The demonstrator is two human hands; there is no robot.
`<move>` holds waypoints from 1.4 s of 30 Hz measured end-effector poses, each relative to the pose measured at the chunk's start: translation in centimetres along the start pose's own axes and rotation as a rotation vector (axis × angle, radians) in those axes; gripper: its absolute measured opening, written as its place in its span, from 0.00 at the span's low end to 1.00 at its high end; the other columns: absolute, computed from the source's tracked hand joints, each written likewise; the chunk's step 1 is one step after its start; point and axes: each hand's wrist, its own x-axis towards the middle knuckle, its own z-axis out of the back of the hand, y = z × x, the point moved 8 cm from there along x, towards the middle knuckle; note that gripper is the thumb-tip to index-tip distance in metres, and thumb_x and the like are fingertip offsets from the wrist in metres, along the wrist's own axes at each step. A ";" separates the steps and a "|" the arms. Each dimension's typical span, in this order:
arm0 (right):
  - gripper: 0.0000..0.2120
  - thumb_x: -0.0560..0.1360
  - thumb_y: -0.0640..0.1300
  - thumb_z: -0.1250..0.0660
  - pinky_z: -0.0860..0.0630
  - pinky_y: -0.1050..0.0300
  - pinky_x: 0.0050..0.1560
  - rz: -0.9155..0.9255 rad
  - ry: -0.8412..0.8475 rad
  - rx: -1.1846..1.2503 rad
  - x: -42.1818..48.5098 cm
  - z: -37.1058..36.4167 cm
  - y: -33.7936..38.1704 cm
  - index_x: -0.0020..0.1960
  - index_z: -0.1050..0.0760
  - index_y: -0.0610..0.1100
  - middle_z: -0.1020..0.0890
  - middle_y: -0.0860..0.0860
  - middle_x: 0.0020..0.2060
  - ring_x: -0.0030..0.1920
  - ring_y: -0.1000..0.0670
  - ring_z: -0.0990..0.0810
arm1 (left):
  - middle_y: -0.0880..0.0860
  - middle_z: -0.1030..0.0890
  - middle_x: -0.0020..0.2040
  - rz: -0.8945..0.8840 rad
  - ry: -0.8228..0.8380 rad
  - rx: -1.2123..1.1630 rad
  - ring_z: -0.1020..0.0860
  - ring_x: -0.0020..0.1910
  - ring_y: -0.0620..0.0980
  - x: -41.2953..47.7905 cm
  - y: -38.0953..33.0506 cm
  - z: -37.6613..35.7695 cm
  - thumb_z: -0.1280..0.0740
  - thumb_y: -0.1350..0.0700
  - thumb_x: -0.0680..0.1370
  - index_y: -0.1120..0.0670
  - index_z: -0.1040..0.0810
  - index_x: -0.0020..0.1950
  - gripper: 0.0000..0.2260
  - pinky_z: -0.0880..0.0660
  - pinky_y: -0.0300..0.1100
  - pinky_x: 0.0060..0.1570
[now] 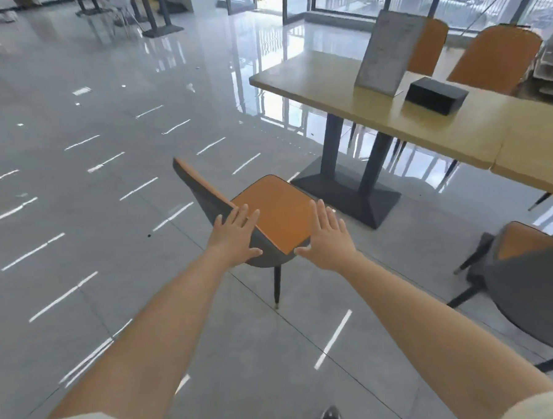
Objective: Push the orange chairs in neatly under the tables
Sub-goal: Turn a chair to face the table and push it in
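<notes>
An orange chair (276,209) with a grey shell back stands out on the floor, away from the light wooden table (336,87), its seat turned toward the table's black pedestal base (351,192). My left hand (235,235) reaches out with straight, spread fingers over the near end of the chair's backrest. My right hand (326,237) is stretched out flat over the seat's near corner. I cannot tell whether either hand touches the chair. Neither hand holds anything.
Another orange and grey chair (528,279) stands close at the right, partly under the table. Two orange chairs (498,56) sit at the table's far side. A menu stand (385,50) and a black box (435,95) rest on the tabletop. Glossy tile floor stretches left.
</notes>
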 end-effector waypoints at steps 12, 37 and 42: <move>0.50 0.74 0.60 0.38 0.61 0.45 0.74 0.047 0.124 0.112 18.7 -2.8 11.1 0.71 0.77 0.47 0.70 0.47 0.73 0.75 0.45 0.67 | 0.56 0.55 0.78 0.036 0.006 0.034 0.55 0.77 0.55 11.0 15.9 2.0 0.39 0.40 0.76 0.55 0.60 0.77 0.40 0.50 0.56 0.74; 0.53 0.70 0.63 0.33 0.51 0.44 0.76 -0.522 0.172 0.425 26.9 -8.1 17.6 0.74 0.70 0.49 0.63 0.49 0.76 0.77 0.45 0.57 | 0.52 0.51 0.79 -0.734 0.297 0.159 0.47 0.77 0.54 27.5 24.7 -3.0 0.27 0.40 0.67 0.44 0.54 0.76 0.48 0.46 0.55 0.74; 0.47 0.72 0.50 0.30 0.30 0.45 0.64 -0.581 0.207 0.184 23.9 -9.4 16.2 0.76 0.61 0.52 0.54 0.49 0.77 0.71 0.42 0.37 | 0.52 0.26 0.63 -0.782 0.243 0.174 0.26 0.61 0.54 28.1 23.3 -2.8 0.33 0.52 0.73 0.43 0.40 0.72 0.29 0.27 0.50 0.56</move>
